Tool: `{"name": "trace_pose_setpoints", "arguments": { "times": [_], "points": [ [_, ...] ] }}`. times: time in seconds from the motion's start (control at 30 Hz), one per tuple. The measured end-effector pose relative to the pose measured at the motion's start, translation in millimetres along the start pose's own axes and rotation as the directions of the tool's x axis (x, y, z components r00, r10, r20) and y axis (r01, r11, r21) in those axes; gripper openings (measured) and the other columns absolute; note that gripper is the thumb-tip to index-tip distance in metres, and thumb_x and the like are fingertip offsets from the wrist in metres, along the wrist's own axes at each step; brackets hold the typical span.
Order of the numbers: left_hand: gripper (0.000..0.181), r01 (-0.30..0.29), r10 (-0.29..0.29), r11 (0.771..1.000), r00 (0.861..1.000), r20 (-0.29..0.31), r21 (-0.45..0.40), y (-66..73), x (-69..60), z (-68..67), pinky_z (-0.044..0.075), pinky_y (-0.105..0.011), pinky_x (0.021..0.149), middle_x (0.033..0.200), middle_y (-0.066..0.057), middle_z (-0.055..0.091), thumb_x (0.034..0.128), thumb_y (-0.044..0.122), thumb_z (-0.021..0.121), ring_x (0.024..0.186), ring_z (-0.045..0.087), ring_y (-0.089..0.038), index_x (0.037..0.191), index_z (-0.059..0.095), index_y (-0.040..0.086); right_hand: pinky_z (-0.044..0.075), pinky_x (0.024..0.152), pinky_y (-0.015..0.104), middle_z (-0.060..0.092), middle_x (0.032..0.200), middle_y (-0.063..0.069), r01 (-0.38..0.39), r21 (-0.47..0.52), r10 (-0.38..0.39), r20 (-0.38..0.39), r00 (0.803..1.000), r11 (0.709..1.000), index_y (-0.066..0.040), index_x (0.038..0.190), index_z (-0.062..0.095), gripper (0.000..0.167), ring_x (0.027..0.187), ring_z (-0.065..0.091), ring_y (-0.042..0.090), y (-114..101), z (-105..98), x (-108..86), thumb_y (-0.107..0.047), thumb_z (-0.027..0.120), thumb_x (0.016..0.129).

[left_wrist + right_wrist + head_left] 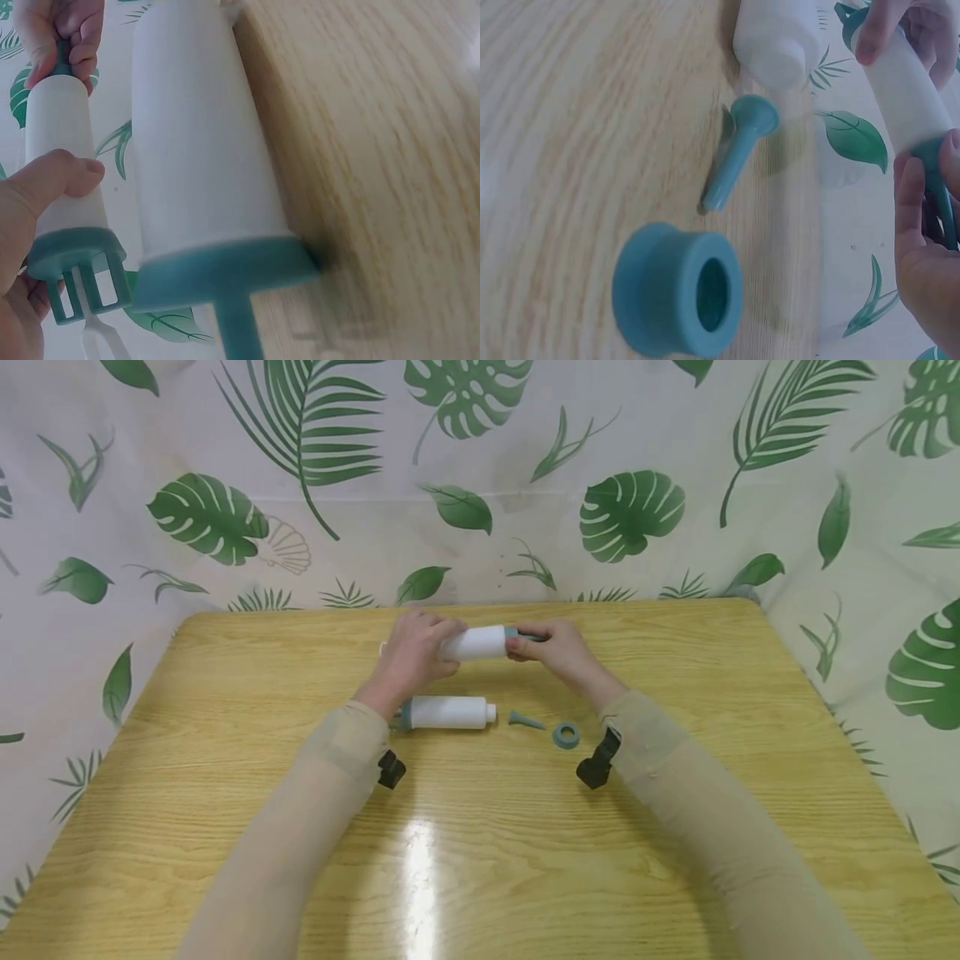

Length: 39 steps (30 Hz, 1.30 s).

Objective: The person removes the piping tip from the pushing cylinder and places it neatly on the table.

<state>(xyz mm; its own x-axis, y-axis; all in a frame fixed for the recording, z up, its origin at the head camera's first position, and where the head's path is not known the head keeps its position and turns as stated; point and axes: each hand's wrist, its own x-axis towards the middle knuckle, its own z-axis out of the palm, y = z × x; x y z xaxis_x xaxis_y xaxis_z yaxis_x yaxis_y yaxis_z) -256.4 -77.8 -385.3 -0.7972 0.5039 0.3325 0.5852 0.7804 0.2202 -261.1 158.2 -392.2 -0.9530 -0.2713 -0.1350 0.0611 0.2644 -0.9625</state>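
Note:
My left hand point(411, 652) grips a white syringe-like tube point(480, 643) above the table, fingers and thumb wrapped round its barrel. At its left end, the left wrist view shows a teal collar point(75, 251) with looped grips and a white rod. My right hand point(558, 653) pinches a teal piece point(930, 156) at the tube's other end; a slim teal part runs between its fingers. Below the hands, a second white tube point(448, 712) with a teal collar lies on its side, its narrow neck pointing right.
To the right of the lying tube are a small teal nozzle point(527, 721) with a flared end and a teal ring point(558, 740). They lie on a wooden table point(495, 860). A leaf-print cloth point(525, 510) hangs behind the table's far edge.

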Motion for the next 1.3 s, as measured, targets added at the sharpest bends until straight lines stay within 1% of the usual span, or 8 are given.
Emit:
{"name": "trace_pose_setpoints", "arguments": {
  "times": [0.17,0.4,0.67,0.83,1.0,1.07,1.17,1.3],
  "points": [
    [0.049,0.011,-0.010,0.999,0.999,0.038,-0.037,-1.6,2.4,-1.1,0.039,-0.045,0.096,0.113,-0.009,0.067,0.0725,0.017,0.084,0.104,0.056,-0.028,0.118,0.066,0.011,0.043,0.100,0.039,0.061,0.122,0.020,0.008,-0.037,-0.008,0.003,1.000,0.999,0.002,0.130,0.056,0.045,0.099,0.065,0.023,0.9,0.0,1.5,-0.019,0.065,0.091],
    [0.048,0.008,0.002,0.997,0.992,0.122,-0.076,1.2,11.4,-0.8,0.038,-0.043,0.094,0.111,-0.007,0.068,0.0742,0.021,0.082,0.100,0.058,-0.027,0.119,0.065,0.012,0.051,0.089,0.038,0.063,0.118,0.021,0.072,-0.151,-0.078,-0.036,0.996,0.986,0.004,0.127,0.058,0.042,0.095,0.067,0.025,8.4,-6.0,-0.2,-0.015,0.066,0.090],
    [0.049,0.072,-0.050,0.990,0.983,0.174,-0.123,-2.8,8.9,-6.3,0.036,-0.044,0.099,0.117,-0.007,0.066,0.0754,0.019,0.081,0.106,0.053,-0.028,0.121,0.064,0.012,0.055,0.081,0.036,0.065,0.114,0.020,0.195,-0.336,-0.223,-0.048,0.974,0.922,0.003,0.123,0.061,0.041,0.096,0.066,0.028,10.0,-0.6,1.0,-0.015,0.069,0.088],
    [0.050,0.039,-0.019,0.992,0.986,0.167,-0.117,-6.6,3.8,-10.9,0.034,-0.045,0.101,0.117,-0.008,0.066,0.0756,0.018,0.080,0.108,0.053,-0.029,0.123,0.065,0.011,0.053,0.081,0.037,0.067,0.110,0.018,0.285,-0.488,-0.257,0.125,0.958,0.825,0.004,0.120,0.061,0.040,0.095,0.065,0.026,5.7,-4.1,3.9,-0.019,0.068,0.088],
    [0.053,0.023,-0.007,0.995,0.984,0.176,-0.093,-7.6,4.3,-9.3,0.032,-0.046,0.102,0.116,-0.010,0.066,0.0756,0.018,0.080,0.107,0.053,-0.028,0.126,0.063,0.012,0.050,0.081,0.040,0.064,0.105,0.014,0.392,-0.642,-0.221,0.333,0.917,0.659,0.004,0.120,0.056,0.036,0.095,0.060,0.025,-3.2,-5.1,7.9,-0.020,0.062,0.093],
    [0.054,0.027,-0.009,0.994,0.984,0.180,-0.102,-8.1,4.1,-8.7,0.032,-0.045,0.102,0.116,-0.010,0.066,0.0751,0.018,0.080,0.107,0.053,-0.028,0.126,0.063,0.012,0.049,0.081,0.040,0.063,0.105,0.013,0.409,-0.673,-0.205,0.365,0.908,0.616,0.004,0.120,0.056,0.035,0.095,0.059,0.025,-6.1,-3.5,8.5,-0.020,0.059,0.095],
    [0.054,0.017,0.007,0.992,0.983,0.185,-0.125,-8.8,4.3,-8.4,0.034,-0.044,0.101,0.115,-0.010,0.067,0.0743,0.019,0.081,0.105,0.057,-0.027,0.125,0.064,0.010,0.049,0.082,0.040,0.063,0.105,0.013,0.409,-0.700,-0.203,0.362,0.910,0.586,0.003,0.120,0.057,0.031,0.096,0.060,0.025,-8.2,-1.8,7.9,-0.017,0.056,0.096],
    [0.052,0.029,0.010,0.983,0.978,0.207,-0.182,-8.6,5.7,-9.9,0.041,-0.041,0.096,0.113,-0.009,0.068,0.0745,0.018,0.082,0.101,0.060,-0.026,0.123,0.065,0.007,0.050,0.084,0.041,0.063,0.107,0.015,0.453,-0.719,-0.288,0.351,0.891,0.527,0.003,0.119,0.056,0.028,0.098,0.061,0.027,-5.9,-1.4,5.8,-0.013,0.055,0.097]
  ]
}}
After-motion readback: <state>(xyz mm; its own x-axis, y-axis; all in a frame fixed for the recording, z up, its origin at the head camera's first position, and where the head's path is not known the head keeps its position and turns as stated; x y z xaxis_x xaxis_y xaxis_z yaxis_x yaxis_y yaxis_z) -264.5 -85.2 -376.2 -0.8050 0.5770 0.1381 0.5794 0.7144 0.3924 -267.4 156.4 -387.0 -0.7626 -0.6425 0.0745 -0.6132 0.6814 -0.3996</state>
